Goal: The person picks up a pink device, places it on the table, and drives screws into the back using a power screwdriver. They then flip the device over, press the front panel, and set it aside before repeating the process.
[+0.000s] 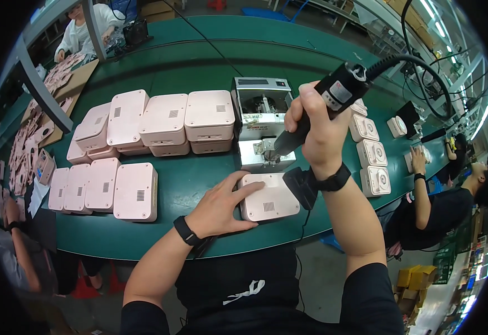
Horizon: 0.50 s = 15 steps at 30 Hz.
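Observation:
My left hand (pixel 221 205) lies flat on a pale pink box-shaped casing (pixel 272 200) at the near edge of the green table (pixel 199 56), fingers spread over its left side. My right hand (pixel 311 128) grips a black electric screwdriver (pixel 333 95) with a thick cable, held tilted. Its tip points down at the tray of a small grey screw feeder machine (pixel 261 111) behind the casing. A black wrist strap with a pad (pixel 311 184) sits on my right wrist.
Pink casings stand stacked (pixel 166 120) at the back left and in a row (pixel 107 187) at the near left. More casings with round openings (pixel 369 153) line the right. Flat pink parts (pixel 29 139) lie at far left. Other people work at the right (pixel 445 206) and far back (pixel 82 28).

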Available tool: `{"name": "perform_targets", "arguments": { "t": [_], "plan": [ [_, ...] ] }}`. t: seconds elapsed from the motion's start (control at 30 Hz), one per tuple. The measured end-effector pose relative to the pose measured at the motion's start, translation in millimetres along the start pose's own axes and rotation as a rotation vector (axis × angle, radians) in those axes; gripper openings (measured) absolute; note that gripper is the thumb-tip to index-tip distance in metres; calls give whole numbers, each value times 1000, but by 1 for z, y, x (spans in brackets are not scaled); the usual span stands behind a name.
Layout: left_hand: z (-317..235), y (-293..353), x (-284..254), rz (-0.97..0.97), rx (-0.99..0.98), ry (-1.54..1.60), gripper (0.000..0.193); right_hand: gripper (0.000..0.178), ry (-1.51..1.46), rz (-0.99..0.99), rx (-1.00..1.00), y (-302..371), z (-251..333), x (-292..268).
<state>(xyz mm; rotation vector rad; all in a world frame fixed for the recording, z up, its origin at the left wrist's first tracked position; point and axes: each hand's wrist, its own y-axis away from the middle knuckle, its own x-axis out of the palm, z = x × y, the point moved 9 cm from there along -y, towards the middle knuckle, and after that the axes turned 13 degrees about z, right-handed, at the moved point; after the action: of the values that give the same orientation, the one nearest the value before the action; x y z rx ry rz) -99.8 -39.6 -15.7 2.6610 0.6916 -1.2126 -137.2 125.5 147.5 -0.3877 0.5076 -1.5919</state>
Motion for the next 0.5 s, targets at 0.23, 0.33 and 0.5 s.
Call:
{"name": "perform_targets", "arguments": {
  "t": [0.23, 0.33, 0.5],
  "plan": [
    [6, 3, 9, -22, -15, 17, 89, 17, -157, 87, 55, 13, 4, 16],
    [2, 0, 7, -33, 3, 9, 87, 18, -227, 130, 65, 25, 10, 32],
    [3, 1, 5, -43, 7, 23, 88, 20, -226, 188, 86, 25, 4, 47]
  ]
}}
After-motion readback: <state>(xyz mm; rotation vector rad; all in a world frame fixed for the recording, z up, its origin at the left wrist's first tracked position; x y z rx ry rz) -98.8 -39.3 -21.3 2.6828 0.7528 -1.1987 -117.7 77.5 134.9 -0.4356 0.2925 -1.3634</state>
